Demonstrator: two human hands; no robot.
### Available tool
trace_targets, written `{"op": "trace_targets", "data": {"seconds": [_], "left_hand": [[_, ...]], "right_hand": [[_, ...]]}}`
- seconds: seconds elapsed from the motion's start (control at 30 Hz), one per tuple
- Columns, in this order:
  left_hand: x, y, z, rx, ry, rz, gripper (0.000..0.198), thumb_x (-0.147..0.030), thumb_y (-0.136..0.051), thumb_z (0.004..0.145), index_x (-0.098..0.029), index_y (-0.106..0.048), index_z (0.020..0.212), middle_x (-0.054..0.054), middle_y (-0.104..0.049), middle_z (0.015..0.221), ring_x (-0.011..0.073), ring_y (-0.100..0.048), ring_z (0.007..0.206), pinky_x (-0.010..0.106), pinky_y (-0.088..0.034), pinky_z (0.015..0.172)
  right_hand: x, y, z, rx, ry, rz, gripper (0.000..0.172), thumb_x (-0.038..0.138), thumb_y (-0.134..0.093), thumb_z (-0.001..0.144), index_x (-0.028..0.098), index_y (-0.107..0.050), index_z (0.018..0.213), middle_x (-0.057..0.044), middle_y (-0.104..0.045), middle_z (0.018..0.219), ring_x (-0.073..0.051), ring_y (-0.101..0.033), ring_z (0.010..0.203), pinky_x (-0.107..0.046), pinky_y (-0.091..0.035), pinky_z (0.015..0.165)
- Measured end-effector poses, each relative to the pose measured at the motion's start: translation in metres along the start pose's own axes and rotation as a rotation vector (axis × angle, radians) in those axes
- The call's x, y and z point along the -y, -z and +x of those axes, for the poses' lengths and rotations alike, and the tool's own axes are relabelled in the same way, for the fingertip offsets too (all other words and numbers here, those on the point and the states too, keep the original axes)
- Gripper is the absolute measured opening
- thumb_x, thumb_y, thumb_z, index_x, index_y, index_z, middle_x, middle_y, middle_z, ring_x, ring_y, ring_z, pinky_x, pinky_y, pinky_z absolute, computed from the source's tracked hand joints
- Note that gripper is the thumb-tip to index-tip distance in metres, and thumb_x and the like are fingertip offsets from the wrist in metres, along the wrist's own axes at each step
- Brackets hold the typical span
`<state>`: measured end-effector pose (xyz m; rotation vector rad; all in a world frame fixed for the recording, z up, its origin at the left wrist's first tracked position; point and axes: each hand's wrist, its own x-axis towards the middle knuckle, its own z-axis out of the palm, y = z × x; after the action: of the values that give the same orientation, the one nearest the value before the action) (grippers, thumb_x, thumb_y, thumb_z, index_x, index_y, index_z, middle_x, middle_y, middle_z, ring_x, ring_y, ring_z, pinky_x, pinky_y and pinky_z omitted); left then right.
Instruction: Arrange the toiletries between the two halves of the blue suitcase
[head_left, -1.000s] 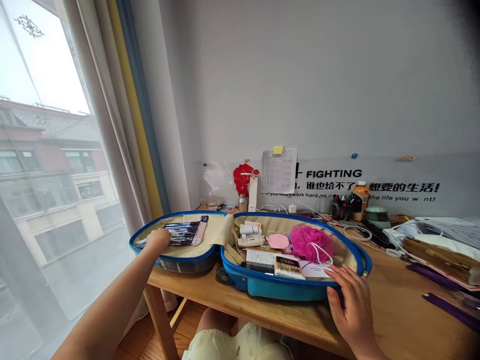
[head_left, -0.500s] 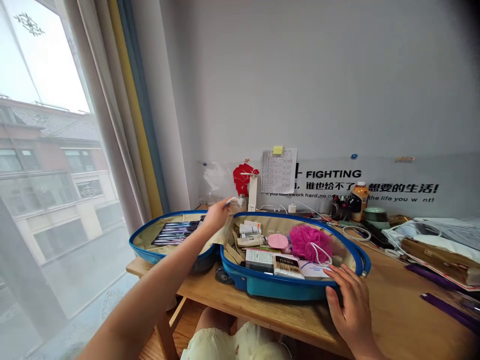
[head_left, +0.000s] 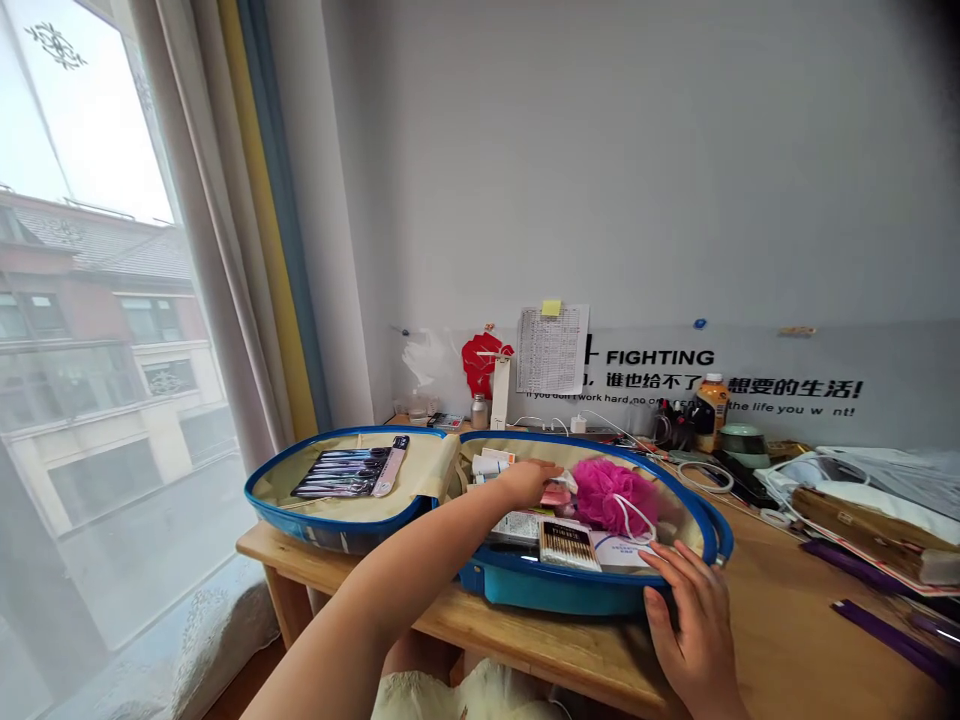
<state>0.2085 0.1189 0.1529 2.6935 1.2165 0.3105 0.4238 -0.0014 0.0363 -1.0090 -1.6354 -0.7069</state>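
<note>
Left hand (head_left: pixel 526 484) has moved across from the half of the open blue hard-shell suitcase (head_left: pixel 555 595) holding the brushes and now sits low over the toiletries in the right half, fingers together, just beside a small pink item (head_left: pixel 556 496); whether it holds anything, I cannot tell. Right hand (head_left: pixel 691 622) stays on the suitcase's blue rim, fingers spread apart, clamped on nothing. With no hand over them, the makeup brushes (head_left: pixel 341 472) lie uncovered in a neat row in the left half. The right half is packed with white tubes (head_left: pixel 487 465), a pink mesh bath pouf (head_left: pixel 615 497) and a box of cotton swabs (head_left: pixel 568 546). The suitcase lies open on a wooden worktop (head_left: pixel 780 620), with an orange-capped bottle (head_left: pixel 710 400), coiled white cable (head_left: pixel 703 478) and purple folders (head_left: pixel 885 640) further along it. Behind them, a printed paper list (head_left: pixel 552 350) hangs above a wall decal reading "FIGHTING" (head_left: pixel 660 357). To the left, sheer curtains (head_left: pixel 202 250) frame a tall window (head_left: pixel 82 120) overlooking a brick-and-cream building (head_left: pixel 97 350).
</note>
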Motion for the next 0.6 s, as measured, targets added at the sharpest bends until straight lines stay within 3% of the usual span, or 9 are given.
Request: {"op": "trace_targets", "data": {"seconds": [0.13, 0.2, 0.3, 0.37, 0.47, 0.53, 0.6], "left_hand": [[0.001, -0.003, -0.007, 0.173, -0.037, 0.002, 0.064, -0.033, -0.061, 0.085, -0.012, -0.04, 0.143, 0.013, -0.039, 0.149, 0.0233, -0.035, 0.139, 0.035, -0.028, 0.116], [-0.001, -0.004, -0.008, 0.216, -0.018, -0.005, 0.065, -0.042, -0.054, 0.089, -0.012, -0.037, 0.145, 0.014, -0.035, 0.151, 0.0262, -0.032, 0.141, 0.04, -0.028, 0.116], [-0.004, 0.0, -0.008, 0.201, 0.033, -0.016, 0.054, -0.044, -0.036, 0.097, -0.019, -0.037, 0.145, 0.009, -0.035, 0.152, 0.0266, -0.032, 0.141, 0.047, -0.028, 0.115], [0.003, 0.009, -0.009, 0.124, 0.082, -0.015, 0.049, -0.04, -0.033, 0.099, -0.024, -0.036, 0.146, 0.006, -0.034, 0.154, 0.0231, -0.029, 0.142, 0.044, -0.025, 0.117], [0.032, 0.031, -0.024, -0.047, 0.228, 0.009, 0.047, -0.034, -0.041, 0.098, -0.024, -0.038, 0.143, 0.008, -0.035, 0.153, 0.0226, -0.033, 0.14, 0.043, -0.029, 0.115], [0.064, 0.047, -0.044, -0.147, 0.372, 0.04, 0.044, -0.037, -0.052, 0.093, -0.022, -0.047, 0.135, 0.011, -0.041, 0.146, 0.0267, -0.045, 0.129, 0.051, -0.038, 0.107], [0.098, 0.058, -0.07, -0.193, 0.542, 0.068, 0.044, -0.039, -0.057, 0.09, -0.017, -0.052, 0.128, 0.01, -0.051, 0.134, 0.027, -0.053, 0.118, 0.05, -0.046, 0.098]], "right_hand": [[0.0, 0.001, 0.001, 0.005, 0.009, -0.024, 0.03, 0.036, -0.037, 0.093, 0.022, -0.055, 0.113, -0.009, -0.062, 0.108, -0.028, -0.053, 0.114, -0.048, -0.035, 0.1], [0.0, 0.0, 0.0, 0.011, 0.009, -0.032, 0.031, 0.036, -0.036, 0.093, 0.022, -0.055, 0.114, -0.009, -0.062, 0.108, -0.028, -0.053, 0.114, -0.048, -0.035, 0.1], [-0.002, -0.001, -0.001, 0.013, -0.011, -0.022, 0.031, 0.038, -0.035, 0.093, 0.022, -0.055, 0.112, -0.01, -0.062, 0.109, -0.029, -0.052, 0.116, -0.048, -0.036, 0.1], [-0.003, -0.002, -0.002, 0.004, -0.006, -0.022, 0.032, 0.038, -0.035, 0.094, 0.022, -0.055, 0.111, -0.01, -0.062, 0.109, -0.029, -0.052, 0.116, -0.049, -0.036, 0.1], [-0.003, -0.002, 0.0, 0.002, 0.024, -0.039, 0.031, 0.038, -0.034, 0.094, 0.02, -0.055, 0.111, -0.011, -0.062, 0.108, -0.03, -0.052, 0.116, -0.051, -0.035, 0.1], [-0.002, -0.001, 0.001, 0.003, 0.029, -0.038, 0.031, 0.037, -0.034, 0.094, 0.02, -0.054, 0.111, -0.011, -0.062, 0.107, -0.03, -0.052, 0.115, -0.05, -0.036, 0.099], [-0.001, -0.001, 0.001, -0.004, 0.021, -0.027, 0.032, 0.038, -0.034, 0.094, 0.021, -0.055, 0.111, -0.011, -0.062, 0.108, -0.03, -0.052, 0.115, -0.05, -0.036, 0.099]]}}
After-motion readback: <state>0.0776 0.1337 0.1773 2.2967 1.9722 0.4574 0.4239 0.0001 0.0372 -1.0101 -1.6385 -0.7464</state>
